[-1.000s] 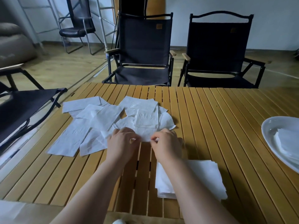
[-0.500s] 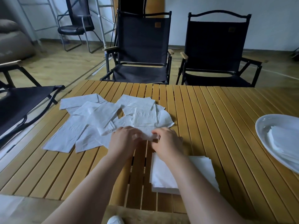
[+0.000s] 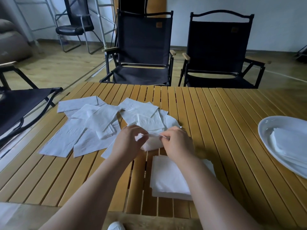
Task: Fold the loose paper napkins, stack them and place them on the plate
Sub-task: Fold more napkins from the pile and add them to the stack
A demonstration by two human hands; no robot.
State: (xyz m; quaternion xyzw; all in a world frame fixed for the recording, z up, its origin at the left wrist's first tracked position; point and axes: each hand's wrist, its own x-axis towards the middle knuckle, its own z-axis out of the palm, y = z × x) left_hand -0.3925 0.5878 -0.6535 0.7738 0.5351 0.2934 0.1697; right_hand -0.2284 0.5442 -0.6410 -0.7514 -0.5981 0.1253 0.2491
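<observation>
Pinching is what both hands are seen doing at the centre of the frame: one napkin [image 3: 152, 142] is held between the left hand [image 3: 127, 141] and the right hand [image 3: 178, 142], thumb and fingertips closed on its upper edge, with the sheet lifted slightly off the slatted wooden table [image 3: 216, 130] and partly doubled over. The fold is judged to be under way, not yet creased flat.

Thin, soft tissue is what the paper appears to be; it is expected to be nearly weightless, limp, easily torn and quick to drift if released carelessly. Hold is best taken at corners or along an edge, with light pressure, so that edges can be matched before the crease is pressed down against the slats. Gaps between the slats could give an uneven surface for creasing.

A scatter of loose napkins [image 3: 86, 127] is spread across the centre left, overlapping at odd angles, their surfaces faintly embossed and crinkled. A neat square stack of folded napkins [image 3: 167, 178] is seen at lower centre, just below the right wrist and partly covered by the forearm. At the right edge of the frame a glossy white plate [image 3: 269, 128] is cut off by the border; folded napkins are already lying in it. Much of the task is judged to remain.
</observation>
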